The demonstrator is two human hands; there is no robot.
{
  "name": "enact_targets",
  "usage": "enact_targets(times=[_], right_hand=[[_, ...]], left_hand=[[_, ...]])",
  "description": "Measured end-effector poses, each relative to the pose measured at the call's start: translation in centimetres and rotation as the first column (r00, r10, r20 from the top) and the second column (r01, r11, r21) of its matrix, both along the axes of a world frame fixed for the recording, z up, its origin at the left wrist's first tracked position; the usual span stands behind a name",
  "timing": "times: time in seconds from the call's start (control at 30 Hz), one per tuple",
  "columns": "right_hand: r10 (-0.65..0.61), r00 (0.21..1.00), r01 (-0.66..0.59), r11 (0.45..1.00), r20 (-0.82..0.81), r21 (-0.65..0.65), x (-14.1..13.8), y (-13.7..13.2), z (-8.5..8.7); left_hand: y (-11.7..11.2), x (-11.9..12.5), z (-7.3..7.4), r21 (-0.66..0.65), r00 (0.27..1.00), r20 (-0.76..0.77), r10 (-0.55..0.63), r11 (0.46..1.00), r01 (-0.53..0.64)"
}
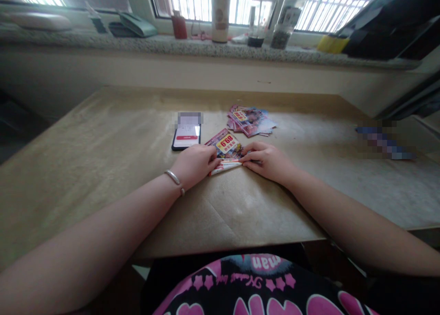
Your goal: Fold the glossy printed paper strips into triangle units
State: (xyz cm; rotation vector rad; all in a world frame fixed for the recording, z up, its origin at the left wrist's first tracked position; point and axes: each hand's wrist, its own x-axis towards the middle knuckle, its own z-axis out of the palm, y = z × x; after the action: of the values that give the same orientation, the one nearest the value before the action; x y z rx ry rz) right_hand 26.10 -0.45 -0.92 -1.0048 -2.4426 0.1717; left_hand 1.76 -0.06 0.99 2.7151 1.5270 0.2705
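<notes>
Phone (187, 138) face up on the bench (103, 145), screen partly blurred; just right of it the left hand (197, 161), fingers narrowed on the left side of a printed leaflet (226, 146), which lies on the bench between both hands. Near edge shows a pale strip (227, 165), apparently a fold turned over and being creased; the printed part beyond looks flat, so work judged barely begun. Further right, a loose pile of leaflets (252, 122), seemingly unfolded, then the right hand (270, 161), its fingers pinched at the leaflet's right end.
</notes>
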Motion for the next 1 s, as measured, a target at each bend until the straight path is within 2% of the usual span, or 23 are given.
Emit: enact_targets(times=[0.27, 0.43, 0.5, 0.7, 1.0], right_hand=[[-0.045, 0.993, 0.042, 0.999, 0.111, 0.024, -0.1, -0.4, 0.4], [-0.017, 0.991, 0.009, 0.998, 0.135, 0.058, -0.1, -0.3, 0.3], [-0.019, 0.987, 0.007, 0.997, 0.158, 0.075, -0.1, -0.4, 0.3], [-0.051, 0.979, 0.032, 0.995, 0.200, 0.097, -0.4, -0.7, 0.4], [-0.083, 0.973, 0.060, 0.992, 0.216, 0.114, -0.7, -0.9, 0.6]], left_hand=[[0.0, -0.3, -0.1, 0.005, 0.998, 0.067, -0.018, 1.000, 0.017], [0.2, -1.2, -0.2, 0.031, 0.977, 0.164, -0.134, 0.991, 0.130], [0.2, -1.5, -0.1, -0.014, 0.962, 0.156, -0.226, 0.973, 0.231], [-0.3, -2.0, 0.8, -0.018, 0.948, 0.076, -0.308, 0.951, 0.310], [-0.7, -1.8, 0.9, 0.012, 0.954, -0.028, -0.298, 0.954, 0.299]])
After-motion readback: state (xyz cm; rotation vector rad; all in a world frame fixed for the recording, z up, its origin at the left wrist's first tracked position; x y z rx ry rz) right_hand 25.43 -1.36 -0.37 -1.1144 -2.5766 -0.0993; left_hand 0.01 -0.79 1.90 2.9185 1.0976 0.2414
